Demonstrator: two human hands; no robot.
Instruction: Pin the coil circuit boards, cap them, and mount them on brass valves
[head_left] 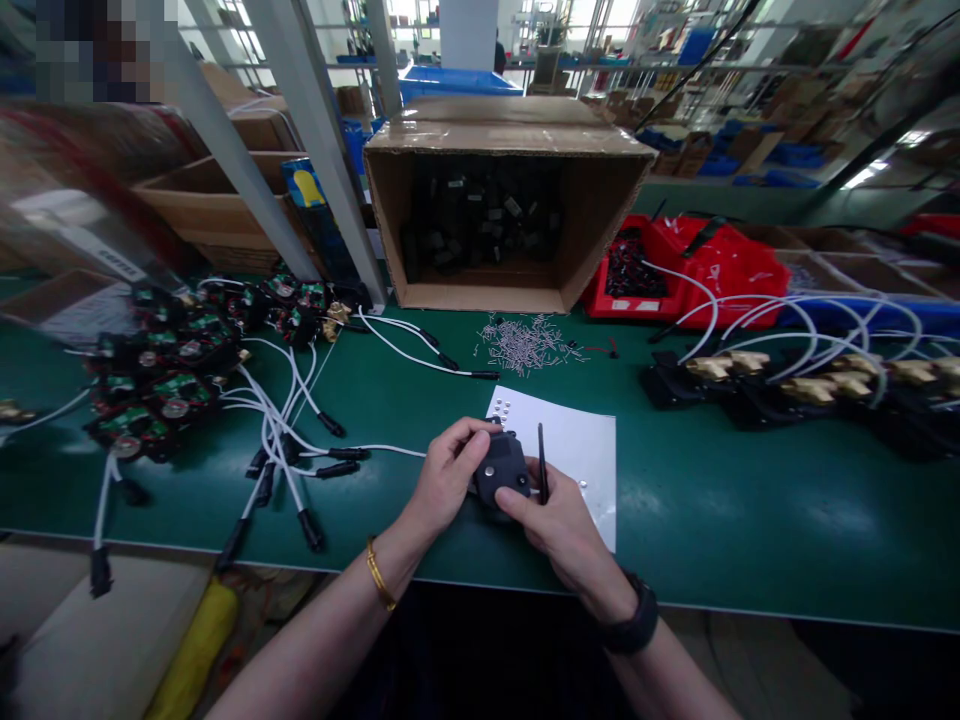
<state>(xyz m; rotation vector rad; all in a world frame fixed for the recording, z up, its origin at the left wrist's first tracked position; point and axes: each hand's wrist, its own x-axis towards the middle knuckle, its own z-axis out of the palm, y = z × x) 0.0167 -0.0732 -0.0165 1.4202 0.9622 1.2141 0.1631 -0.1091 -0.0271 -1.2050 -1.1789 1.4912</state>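
Note:
My left hand (448, 470) grips the left side of a black plastic housing (504, 465), thumb on its upper face. My right hand (566, 525) closes on the housing's right side with its thumb pressed on the front. A slim black tool (541, 455), perhaps tweezers, sticks upward from the right hand's fingers. One small silver round piece shows on the housing's face. Under the hands lies a white sheet (596, 450) with several small silver round pieces (501, 408) on it. A white cable (390, 449) runs leftward from behind my left hand.
Loose small screws or pins (521, 345) lie heaped before a cardboard box (510, 135) of black parts. Open circuit-board assemblies (172, 390) with white cables crowd the left. Black units with brass fittings (814, 388) stand right, near a red bin (690, 300).

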